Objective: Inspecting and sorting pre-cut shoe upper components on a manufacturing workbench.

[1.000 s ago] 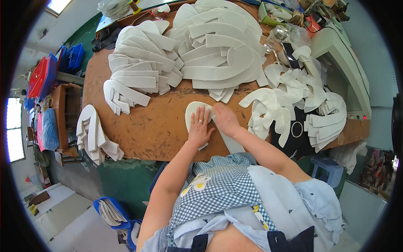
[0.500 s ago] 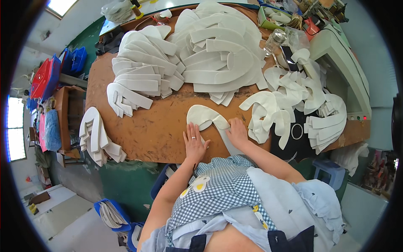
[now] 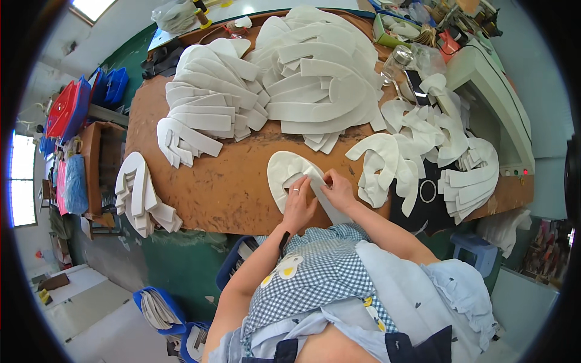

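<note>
A white U-shaped padded piece [image 3: 279,169] lies on the brown table in front of me, its curved end facing away. My right hand [image 3: 339,191] pinches the edge of its right arm between thumb and fingers. Close beside it, my left hand [image 3: 299,204], with a ring on one finger, has its fingers bent together at the piece's inner edge. The fingertips of both hands almost meet along the right arm. Part of the left arm is hidden under my left hand.
Large overlapping stacks of white U-shaped pieces [image 3: 327,66] cover the back of the brown table [image 3: 200,199]. A smaller stack [image 3: 136,187] stands at the left edge. At right are loose pieces [image 3: 417,124], a black cloth [image 3: 414,196], a phone [image 3: 417,88], a glass jar [image 3: 399,57] and a pale machine [image 3: 490,91].
My left hand has moved up and right, from lying flat on the piece to its inner edge. My right hand has shifted slightly left. The U piece's rounded end has opened out flatter.
</note>
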`<state>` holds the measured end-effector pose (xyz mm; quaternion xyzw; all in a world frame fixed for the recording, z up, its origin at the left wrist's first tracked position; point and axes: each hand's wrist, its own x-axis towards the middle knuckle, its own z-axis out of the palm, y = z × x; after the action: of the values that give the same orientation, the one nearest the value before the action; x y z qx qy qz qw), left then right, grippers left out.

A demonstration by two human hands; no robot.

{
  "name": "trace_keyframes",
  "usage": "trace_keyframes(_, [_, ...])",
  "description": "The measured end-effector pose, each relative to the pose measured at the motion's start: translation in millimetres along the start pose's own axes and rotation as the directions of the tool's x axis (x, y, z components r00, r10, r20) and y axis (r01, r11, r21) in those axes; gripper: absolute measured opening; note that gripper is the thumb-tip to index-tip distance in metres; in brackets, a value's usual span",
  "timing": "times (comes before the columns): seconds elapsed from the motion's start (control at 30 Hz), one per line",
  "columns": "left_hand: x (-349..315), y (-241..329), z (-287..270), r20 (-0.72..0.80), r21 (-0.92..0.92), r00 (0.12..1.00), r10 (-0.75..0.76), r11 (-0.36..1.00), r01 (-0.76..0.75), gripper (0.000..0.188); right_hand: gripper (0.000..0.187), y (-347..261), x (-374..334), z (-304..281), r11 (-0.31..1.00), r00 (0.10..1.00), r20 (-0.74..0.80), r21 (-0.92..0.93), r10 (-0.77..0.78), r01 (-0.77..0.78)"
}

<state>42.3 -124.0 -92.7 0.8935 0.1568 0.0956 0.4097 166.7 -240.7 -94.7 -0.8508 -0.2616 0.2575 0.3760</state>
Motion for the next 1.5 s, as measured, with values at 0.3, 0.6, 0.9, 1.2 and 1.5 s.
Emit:
trace_keyframes(0.3, [17.8,2.5,-15.3,-0.011,-0.325,0.982,-0.189,0.929,0.175,0.061,0.025,-22.8,22.8,-5.5,0.867,0.972,0.19,0.498,-0.138,0.025])
trace_keyframes(0.6, [18.7,-33.6,-37.0,-0.194,-0.621,0.845,-0.498,0.729,0.287,0.017,0.025,-28.0,25.0,-2.3,0.838,0.972,0.185,0.546,-0.144,0.02])
trace_keyframes(0.9, [3.6,-82.5,-189.2,-0.766,-0.415,0.431,-0.476,0.879,0.233,0.02,0.03,55.7,20.0,-5.4,0.887,0.985,-0.04,0.442,0.169,-0.135])
trace_keyframes(1.2, [-18.1,-99.9,-199.1,-0.799,0.25,0.582,-0.15,0.797,0.55,0.02,0.033,34.3,15.0,-1.8,0.998,0.977,-0.211,-0.066,-0.03,0.017])
trace_keyframes(1.5, [17.3,-28.9,-67.2,-0.206,0.037,0.93,-0.305,0.947,0.319,0.047,0.035,-6.1,14.8,-17.2,0.907,0.949,-0.064,-0.319,-0.31,0.275])
